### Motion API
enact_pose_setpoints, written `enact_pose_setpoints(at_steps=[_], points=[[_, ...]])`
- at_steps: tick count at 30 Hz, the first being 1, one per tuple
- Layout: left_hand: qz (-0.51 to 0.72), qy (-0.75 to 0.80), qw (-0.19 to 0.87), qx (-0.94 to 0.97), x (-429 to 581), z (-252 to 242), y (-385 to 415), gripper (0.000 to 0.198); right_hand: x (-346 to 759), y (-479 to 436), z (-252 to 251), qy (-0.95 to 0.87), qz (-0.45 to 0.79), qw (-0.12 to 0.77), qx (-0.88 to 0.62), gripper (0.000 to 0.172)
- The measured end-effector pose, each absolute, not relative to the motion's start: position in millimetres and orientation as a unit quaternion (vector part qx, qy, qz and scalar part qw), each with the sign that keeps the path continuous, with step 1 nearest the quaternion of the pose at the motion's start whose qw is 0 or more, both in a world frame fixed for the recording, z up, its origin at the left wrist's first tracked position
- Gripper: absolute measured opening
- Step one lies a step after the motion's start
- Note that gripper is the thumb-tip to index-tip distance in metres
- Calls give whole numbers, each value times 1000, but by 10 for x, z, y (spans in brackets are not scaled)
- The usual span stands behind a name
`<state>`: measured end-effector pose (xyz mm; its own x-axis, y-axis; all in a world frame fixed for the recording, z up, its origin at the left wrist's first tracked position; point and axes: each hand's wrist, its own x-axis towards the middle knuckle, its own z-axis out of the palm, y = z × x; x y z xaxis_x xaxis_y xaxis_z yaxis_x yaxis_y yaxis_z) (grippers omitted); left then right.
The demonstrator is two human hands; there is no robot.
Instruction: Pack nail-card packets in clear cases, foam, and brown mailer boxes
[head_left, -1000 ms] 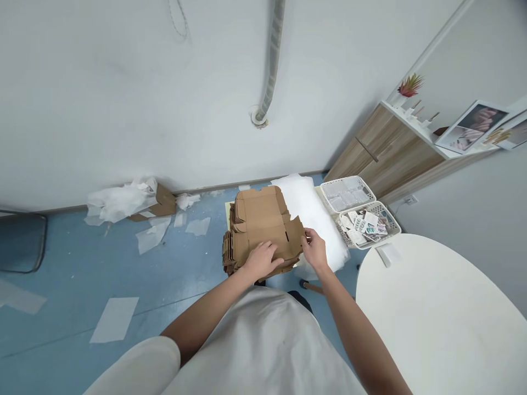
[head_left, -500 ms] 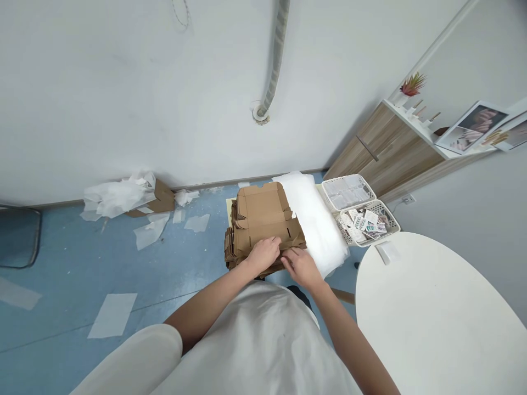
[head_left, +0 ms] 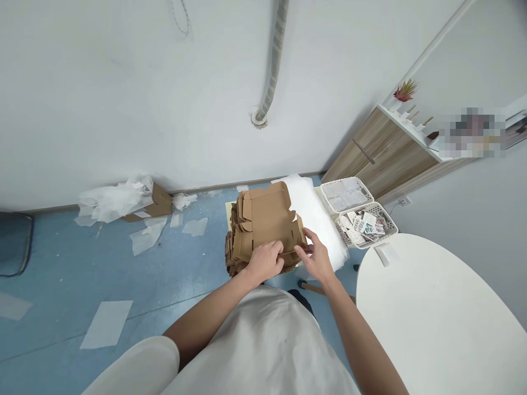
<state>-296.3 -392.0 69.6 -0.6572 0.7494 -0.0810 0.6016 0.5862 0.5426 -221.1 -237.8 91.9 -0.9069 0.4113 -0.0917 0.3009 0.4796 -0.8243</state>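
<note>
A partly folded brown cardboard box lies on a stack of flattened cardboard boxes. My left hand has its fingers curled over the box's near edge. At the near right corner, my right hand holds the side flap between thumb and fingers. That flap stands up from the box, while the far panel lies spread out toward the wall. Right beside the stack is a pile of white foam sheets.
Two white baskets stand to the right, one with clear packets, one with printed cards. A round white table is at my right. Paper scraps and a carton lie on the blue floor at left.
My right hand has moved right, from the middle of the near edge to the right corner. The side flap there now stands more upright. My left hand stays at the near edge.
</note>
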Motion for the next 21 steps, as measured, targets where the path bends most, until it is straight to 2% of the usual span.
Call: enact_pose_setpoints(at_steps=[4,10,12,16,21], points=[[247,868,144,405,-2960,677,-3931,16,-2285,-2455,965,-885,395,54,-239,46],[270,854,146,420,-2972,740,-3990,12,-2332,-2453,1003,-920,291,50,-258,45],[295,843,152,423,-2990,788,-4031,11,-2324,-2438,1002,-913,310,50,-260,46],[303,874,126,358,-3111,827,-4151,28,-2286,-2413,969,-883,386,67,-260,48],[164,956,99,222,-3408,716,-4341,41,-2223,-2394,887,-840,465,94,-264,50]])
